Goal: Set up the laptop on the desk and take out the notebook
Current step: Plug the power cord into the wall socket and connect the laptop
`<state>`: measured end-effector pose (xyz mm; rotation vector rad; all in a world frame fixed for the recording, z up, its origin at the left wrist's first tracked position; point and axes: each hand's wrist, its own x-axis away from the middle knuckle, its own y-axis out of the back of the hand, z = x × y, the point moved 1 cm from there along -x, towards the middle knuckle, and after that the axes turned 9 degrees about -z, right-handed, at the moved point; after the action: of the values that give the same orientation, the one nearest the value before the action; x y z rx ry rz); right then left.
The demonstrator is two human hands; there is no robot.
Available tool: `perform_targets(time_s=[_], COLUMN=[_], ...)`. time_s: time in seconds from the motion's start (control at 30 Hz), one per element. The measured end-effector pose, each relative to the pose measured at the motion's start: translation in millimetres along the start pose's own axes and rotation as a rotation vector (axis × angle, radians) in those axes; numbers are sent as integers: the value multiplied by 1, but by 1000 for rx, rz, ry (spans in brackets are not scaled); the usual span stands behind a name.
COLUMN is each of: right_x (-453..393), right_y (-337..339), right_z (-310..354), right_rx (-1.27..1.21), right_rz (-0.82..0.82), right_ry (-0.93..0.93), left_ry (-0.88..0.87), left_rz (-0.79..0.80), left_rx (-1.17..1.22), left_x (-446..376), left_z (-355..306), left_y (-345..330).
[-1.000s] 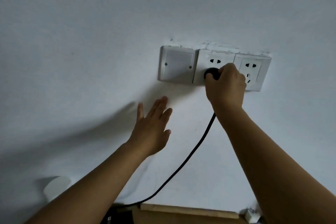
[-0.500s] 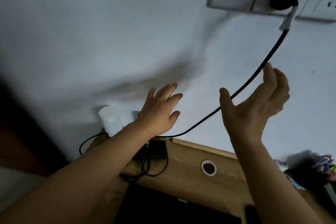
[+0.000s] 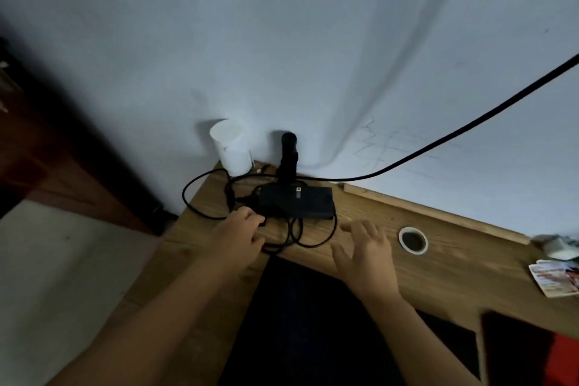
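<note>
A black laptop (image 3: 307, 316) lies flat on the wooden desk (image 3: 463, 263), under my forearms. Behind it a black power brick (image 3: 296, 201) sits among loops of black cable (image 3: 200, 207). A thicker black power cord (image 3: 470, 127) runs from the brick up the wall to the right. My left hand (image 3: 238, 236) rests on the cable loops just left of the brick, fingers curled; whether it grips a cable is unclear. My right hand (image 3: 365, 255) hovers open over the desk behind the laptop, fingers spread. No notebook is visible.
A white cup (image 3: 232, 147) and a black upright device (image 3: 288, 155) stand at the desk's back left corner by the wall. A round cable hole (image 3: 413, 240) lies right of my right hand. Printed cards (image 3: 554, 279) and a dark red item (image 3: 526, 351) sit at right.
My right hand let go of the plug at the wall socket. The view swung down to the desk, and both hands dropped toward the power brick and cables.
</note>
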<state>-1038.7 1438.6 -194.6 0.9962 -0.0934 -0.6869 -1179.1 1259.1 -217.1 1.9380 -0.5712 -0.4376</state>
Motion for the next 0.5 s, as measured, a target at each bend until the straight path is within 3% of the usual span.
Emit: perform_targets(time_s=[0.13, 0.3, 0.5], right_x=[8, 11, 16], right_y=[-23, -42, -53], right_z=[-5, -1, 7], right_rx=[14, 9, -1], right_rz=[161, 236, 281], right_ry=[8, 26, 18], left_ry=[109, 177, 102], left_rz=[-6, -20, 99], left_rx=[33, 89, 61], left_x=[15, 22, 3], left_z=[35, 71, 69], left_y=[-8, -13, -25])
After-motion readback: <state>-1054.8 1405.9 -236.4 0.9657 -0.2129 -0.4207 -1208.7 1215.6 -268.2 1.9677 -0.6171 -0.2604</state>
